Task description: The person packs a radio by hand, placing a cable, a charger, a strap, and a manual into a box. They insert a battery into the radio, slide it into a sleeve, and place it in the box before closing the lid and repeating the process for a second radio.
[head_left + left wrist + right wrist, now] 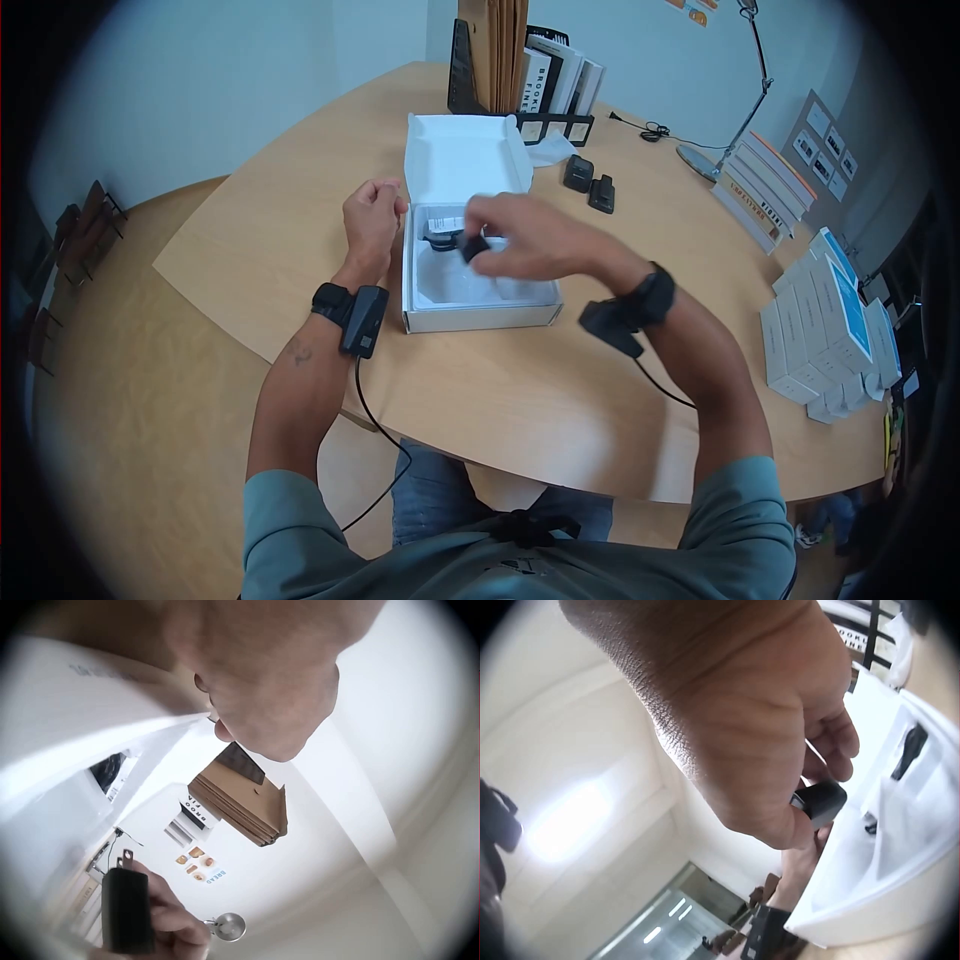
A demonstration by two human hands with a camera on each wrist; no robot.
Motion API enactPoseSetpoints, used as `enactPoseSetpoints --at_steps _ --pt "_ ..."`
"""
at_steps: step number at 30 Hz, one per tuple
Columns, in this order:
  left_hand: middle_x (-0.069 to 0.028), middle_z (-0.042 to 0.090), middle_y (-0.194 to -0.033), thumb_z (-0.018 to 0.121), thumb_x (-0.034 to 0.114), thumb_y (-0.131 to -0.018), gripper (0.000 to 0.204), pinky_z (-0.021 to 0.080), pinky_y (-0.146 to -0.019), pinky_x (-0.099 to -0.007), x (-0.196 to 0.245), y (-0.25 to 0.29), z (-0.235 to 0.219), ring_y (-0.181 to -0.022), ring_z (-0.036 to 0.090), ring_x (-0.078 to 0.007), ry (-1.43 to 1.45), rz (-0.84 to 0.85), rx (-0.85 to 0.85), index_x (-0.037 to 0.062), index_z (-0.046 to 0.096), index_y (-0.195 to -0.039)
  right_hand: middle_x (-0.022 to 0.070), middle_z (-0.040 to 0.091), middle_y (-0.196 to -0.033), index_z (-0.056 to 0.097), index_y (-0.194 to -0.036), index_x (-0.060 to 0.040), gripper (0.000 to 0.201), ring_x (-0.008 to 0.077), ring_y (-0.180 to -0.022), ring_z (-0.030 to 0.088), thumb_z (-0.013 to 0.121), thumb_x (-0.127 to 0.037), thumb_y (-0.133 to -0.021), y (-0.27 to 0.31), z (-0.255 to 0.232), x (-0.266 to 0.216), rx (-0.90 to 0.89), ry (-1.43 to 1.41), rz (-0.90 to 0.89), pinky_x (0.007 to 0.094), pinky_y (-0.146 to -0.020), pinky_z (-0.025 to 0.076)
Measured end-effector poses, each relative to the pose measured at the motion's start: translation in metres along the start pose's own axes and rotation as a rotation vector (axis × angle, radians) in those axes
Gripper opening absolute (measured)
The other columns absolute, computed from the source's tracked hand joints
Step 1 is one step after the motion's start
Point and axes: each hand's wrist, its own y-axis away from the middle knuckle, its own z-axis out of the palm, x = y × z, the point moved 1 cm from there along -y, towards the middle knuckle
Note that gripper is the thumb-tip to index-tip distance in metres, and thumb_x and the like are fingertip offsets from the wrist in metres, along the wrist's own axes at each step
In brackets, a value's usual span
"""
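Observation:
A white box (482, 318) stands open on the table, its lid (462, 160) folded back. Between the thumb and fingers of my right hand (535, 235) is a black power adapter (126, 909), held above the box. Its two flat prongs show in the left wrist view. My left hand (370, 225) is at the box's back left corner, its curled fingertips gripping right at the edge. Inside the box lie a coiled black cable (440, 241) and a white label (446, 225), over a pale moulded insert (455, 280).
Two small black devices (590, 182) lie right of the lid. Behind stands a black organiser (555, 128) with books and brown folders (492, 50). On the right are a desk lamp (765, 85), stacked books (765, 190) and several white boxes (820, 320).

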Motion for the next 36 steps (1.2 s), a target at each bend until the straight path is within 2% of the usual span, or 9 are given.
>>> enactPoseSetpoints --at_steps 9,12,14,17,21,24,26,28,36 --pt "-0.0007 0.061 -0.073 0.056 0.013 -0.098 0.019 0.042 -0.056 -0.023 -0.013 0.005 0.003 -0.063 0.053 -0.0068 -0.168 0.134 0.063 -0.0021 0.067 -0.101 0.0171 0.064 -0.089 0.065 -0.09 -0.0012 0.028 0.0329 -0.1 0.058 0.072 -0.028 -0.085 -0.015 0.039 -0.008 -0.17 0.166 0.021 0.0439 -0.089 0.046" --pt "0.0003 0.059 -0.072 0.056 0.014 -0.099 0.018 0.04 -0.053 -0.0228 -0.019 0.001 0.005 -0.06 0.051 -0.0064 -0.145 0.173 0.105 -0.0011 0.066 -0.103 0.0163 0.066 -0.095 0.066 -0.092 -0.001 0.025 0.0322 -0.103 0.058 0.07 -0.026 -0.089 -0.003 0.032 0.008 -0.05 0.074 -0.045 0.0431 -0.092 0.046" --pt "0.0003 0.059 -0.071 0.056 0.015 -0.099 0.019 0.04 -0.053 -0.0229 -0.017 0.003 0.006 -0.06 0.051 -0.0063 -0.136 0.172 0.141 -0.0007 0.065 -0.103 0.0147 0.068 -0.101 0.067 -0.095 -0.0016 0.02 0.0314 -0.106 0.06 0.068 -0.021 -0.09 0.0 0.018 0.022 0.234 0.023 -0.198 0.0416 -0.095 0.047" --pt "-0.0006 0.058 -0.068 0.057 0.014 -0.1 0.018 0.042 -0.053 -0.0247 -0.01 0.008 0.006 -0.057 0.051 -0.0068 -0.049 0.1 0.144 -0.0009 0.063 -0.092 0.014 0.069 -0.107 0.069 -0.1 -0.0046 0.018 0.0325 -0.104 0.063 0.067 -0.019 -0.089 0.003 -0.02 0.076 0.393 0.314 0.083 0.0404 -0.093 0.049" --pt "-0.0001 0.057 -0.067 0.058 0.015 -0.1 0.018 0.04 -0.052 -0.0248 -0.021 -0.001 0.003 -0.057 0.05 -0.0064 -0.083 0.077 0.155 -0.0003 0.063 -0.09 0.0182 0.069 -0.119 0.068 -0.115 -0.0027 0.04 0.0388 -0.107 0.065 0.063 -0.032 -0.088 0.01 -0.068 0.185 0.32 0.294 0.523 0.0424 -0.095 0.05" --pt "0.0003 0.056 -0.067 0.058 0.016 -0.1 0.019 0.039 -0.051 -0.0247 -0.024 -0.004 0.003 -0.056 0.049 -0.0063 -0.079 0.079 0.164 0.0003 0.063 -0.09 0.0195 0.067 -0.122 0.064 -0.126 -0.0053 0.052 0.0414 -0.117 0.06 0.06 -0.042 -0.09 0.007 -0.057 0.268 0.43 0.38 0.469 0.0485 -0.1 0.048" --pt "0.0008 0.056 -0.066 0.059 0.016 -0.099 0.018 0.039 -0.051 -0.0245 -0.02 -0.002 0.003 -0.056 0.048 -0.0063 -0.071 0.037 0.173 0.0011 0.063 -0.09 0.018 0.056 -0.14 0.051 -0.142 -0.0075 0.066 0.0432 -0.128 0.052 0.059 -0.046 -0.09 -0.003 -0.054 0.272 0.319 0.382 0.461 0.0524 -0.106 0.043" --pt "0.0009 0.055 -0.066 0.059 0.016 -0.099 0.017 0.039 -0.051 -0.0244 -0.017 0.0 0.004 -0.056 0.048 -0.0063 -0.069 0.03 0.172 0.0012 0.063 -0.09 0.0136 0.044 -0.153 0.047 -0.146 -0.0104 0.071 0.0432 -0.136 0.043 0.061 -0.051 -0.089 -0.012 -0.041 0.275 0.348 0.338 0.742 0.0581 -0.109 0.039" --pt "0.0013 0.055 -0.067 0.059 0.015 -0.099 0.015 0.038 -0.051 -0.0239 -0.013 0.001 0.005 -0.056 0.048 -0.0063 -0.066 0.014 0.165 0.0009 0.063 -0.093 0.0097 0.046 -0.148 0.048 -0.145 -0.0161 0.07 0.0422 -0.132 0.045 0.065 -0.047 -0.085 0.008 -0.02 0.24 0.305 0.385 0.749 0.0616 -0.104 0.041"
